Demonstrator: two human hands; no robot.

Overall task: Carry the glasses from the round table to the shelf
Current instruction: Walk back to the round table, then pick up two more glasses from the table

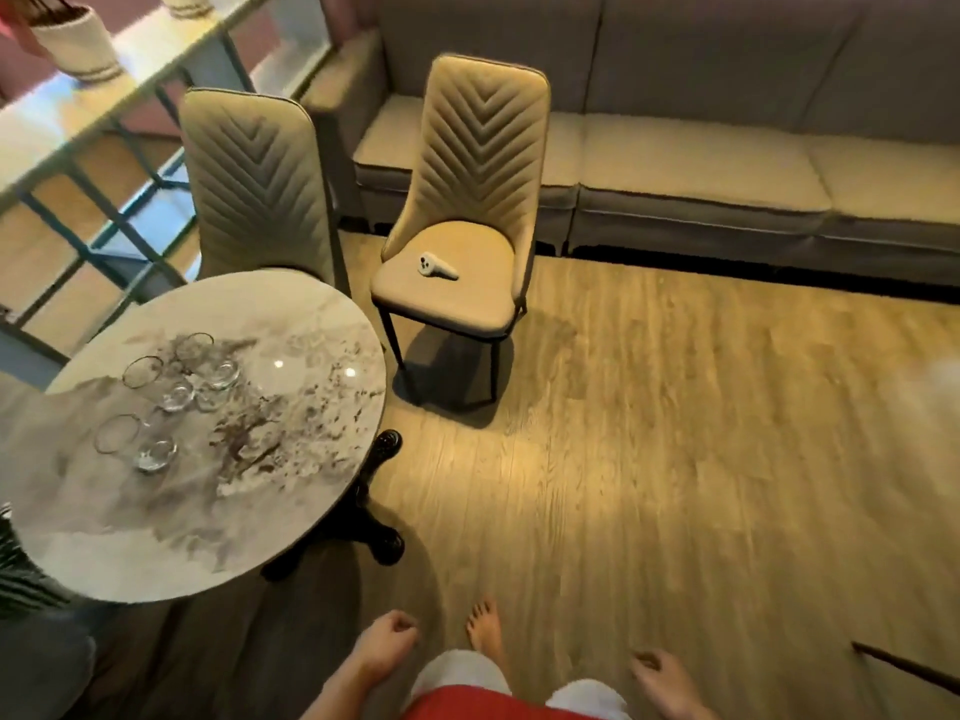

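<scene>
Standing on wood-plank floor: left hand loosely curled, empty; right hand loosely open, empty, both low by the body. Three clear stemmed glasses clustered on round marble-patterned table, left of person. Beige quilted chair holds small white controller.

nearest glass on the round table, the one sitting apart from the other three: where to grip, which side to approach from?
Probably the side wall, about mid-height, with the left hand coming in from the table's near edge. The nearest glass stands upright as a clear straight-walled tumbler, mouth up, with bare tabletop all round it, so fingers can wrap it. The other three glasses cluster farther back and don't block that approach.
</scene>
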